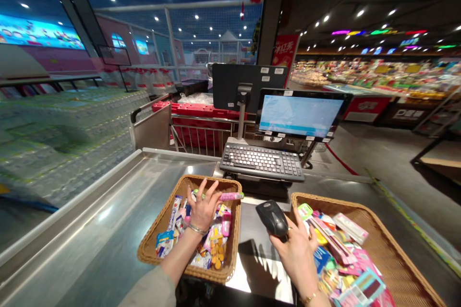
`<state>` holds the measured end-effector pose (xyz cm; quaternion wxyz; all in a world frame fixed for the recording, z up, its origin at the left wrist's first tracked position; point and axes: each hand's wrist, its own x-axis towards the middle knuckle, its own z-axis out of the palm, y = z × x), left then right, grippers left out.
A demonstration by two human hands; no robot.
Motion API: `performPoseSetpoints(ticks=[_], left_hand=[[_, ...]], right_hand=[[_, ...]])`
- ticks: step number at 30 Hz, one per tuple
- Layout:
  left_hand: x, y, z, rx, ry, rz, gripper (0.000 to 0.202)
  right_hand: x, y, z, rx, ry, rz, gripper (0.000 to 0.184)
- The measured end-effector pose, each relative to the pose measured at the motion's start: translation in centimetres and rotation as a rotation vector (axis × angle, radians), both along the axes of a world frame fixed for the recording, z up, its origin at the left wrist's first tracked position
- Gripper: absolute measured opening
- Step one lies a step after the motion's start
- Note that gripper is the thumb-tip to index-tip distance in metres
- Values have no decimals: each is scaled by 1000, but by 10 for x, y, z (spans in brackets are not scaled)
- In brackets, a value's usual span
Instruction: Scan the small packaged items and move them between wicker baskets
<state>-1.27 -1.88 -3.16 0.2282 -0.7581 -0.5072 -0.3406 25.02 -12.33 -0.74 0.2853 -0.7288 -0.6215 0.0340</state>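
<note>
My left hand [202,208] hovers over the left wicker basket [152,244], pinching a slim pink and green stick-shaped packet [230,196] between thumb and fingers. A bracelet sits on that wrist. Small snack and toy packets [212,244] fill the basket under the hand. My right hand [297,244] grips a black handheld barcode scanner [272,217], held between the two baskets and aimed toward the left one. The right wicker basket [392,254] holds several colourful flat packages [338,244].
A black keyboard [261,160] and a lit till screen [300,116] stand behind the baskets on the steel checkout counter [108,230]. A second monitor's back [245,87] and a red-crated trolley [201,127] are beyond. Stacked bottled water packs [61,139] line the left; store aisles lie right.
</note>
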Motion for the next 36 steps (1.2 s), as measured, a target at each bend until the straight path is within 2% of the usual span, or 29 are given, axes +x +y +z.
performPoseSetpoints(ticks=[3, 11, 36], left_hand=[[11, -1, 1, 16, -28, -20, 17], [30, 2, -4, 31, -65, -46, 16], [42, 4, -7, 46, -79, -93, 16]], right_hand=[[-3, -2, 5, -19, 20, 8, 31], [-2, -6, 8, -30, 23, 4, 29], [1, -12, 18, -50, 25, 32, 30]])
